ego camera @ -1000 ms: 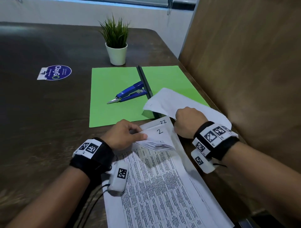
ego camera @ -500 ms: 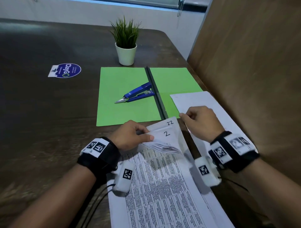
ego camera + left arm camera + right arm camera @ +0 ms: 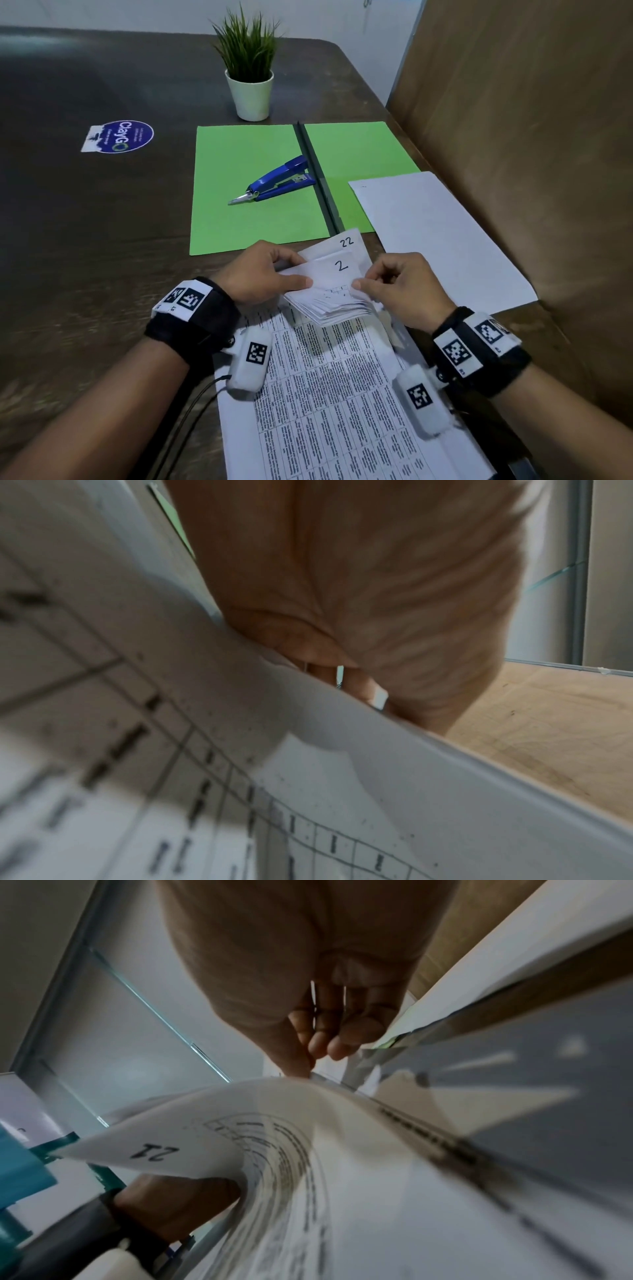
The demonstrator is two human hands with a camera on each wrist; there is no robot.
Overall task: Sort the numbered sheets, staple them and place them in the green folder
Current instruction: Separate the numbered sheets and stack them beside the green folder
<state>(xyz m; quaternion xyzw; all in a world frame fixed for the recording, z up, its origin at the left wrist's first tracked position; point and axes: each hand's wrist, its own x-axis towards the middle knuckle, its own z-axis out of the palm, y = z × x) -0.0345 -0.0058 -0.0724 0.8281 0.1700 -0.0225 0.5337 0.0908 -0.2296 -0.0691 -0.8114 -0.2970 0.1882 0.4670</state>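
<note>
- Since half a second ago the right hand (image 3: 400, 291) has come back from the loose blank sheet (image 3: 442, 240) it was resting on and now meets the folded-back bundle of corners (image 3: 329, 291); the left hand (image 3: 260, 274) has kept its hold there throughout
- Nearest the viewer, under both wrists, lies the stack of printed sheets (image 3: 342, 394), covered in small tables of text, flat on the dark wooden table (image 3: 85, 240)
- At the grip itself, the left hand's thumb and curled fingers pinch the left edge of the bent-over corners, the top one marked "2"; the right hand's thumb and forefinger pinch the right edge of the same bundle, the other fingers loosely curled
- In the right wrist view a lifted corner marked "21" (image 3: 154, 1152) curves up below the fingers (image 3: 342, 1031)
- Just beyond the pinched bundle a flat corner marked "22" (image 3: 346, 242) shows
- To the right of the grip and a little further off, the loose blank sheet lies flat, overlapping the near right corner of the green folder (image 3: 359, 150)
- Beyond the grip the green folder lies open, with the blue stapler (image 3: 281, 180) on its left half, just beside the dark spine
- Further back stands a small potted plant (image 3: 251, 68), and well to the left of it a round blue sticker (image 3: 120, 135) on the table
</note>
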